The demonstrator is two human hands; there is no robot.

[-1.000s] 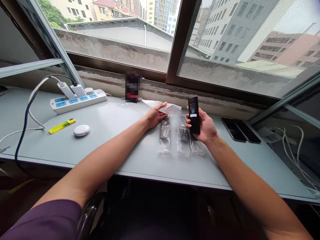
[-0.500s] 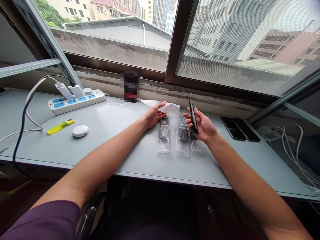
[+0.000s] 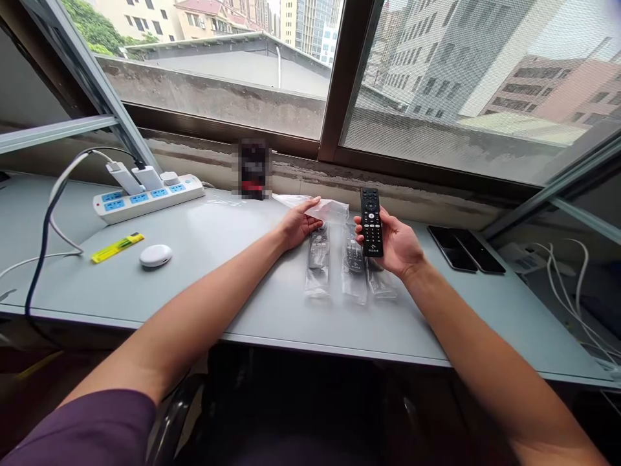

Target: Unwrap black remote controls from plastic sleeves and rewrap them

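My right hand point(image 3: 398, 243) is closed around a black remote control point(image 3: 371, 223), held upright with its button side facing me. Between the thumb and fingers of my left hand point(image 3: 301, 223) is a clear plastic bag point(image 3: 332, 211), which stretches out to the right above the desk. Below the hands, a bagged remote point(image 3: 318, 255) lies nearest my left hand. Beside it is a second bagged remote point(image 3: 354, 259). A third clear bag point(image 3: 381, 285) sits partly behind the held remote, so its contents are mostly hidden.
On the left of the desk point(image 3: 204, 291) stand a power strip point(image 3: 150, 200) with plugs, a yellow packet point(image 3: 118, 247) and a white round case point(image 3: 156, 255). Two dark phones point(image 3: 466, 250) lie at the right. A blurred dark object point(image 3: 253, 169) is by the window wall.
My right hand has turned the remote from edge-on to face-on, so its buttons now show. My left hand and the plastic bag stay where they were.
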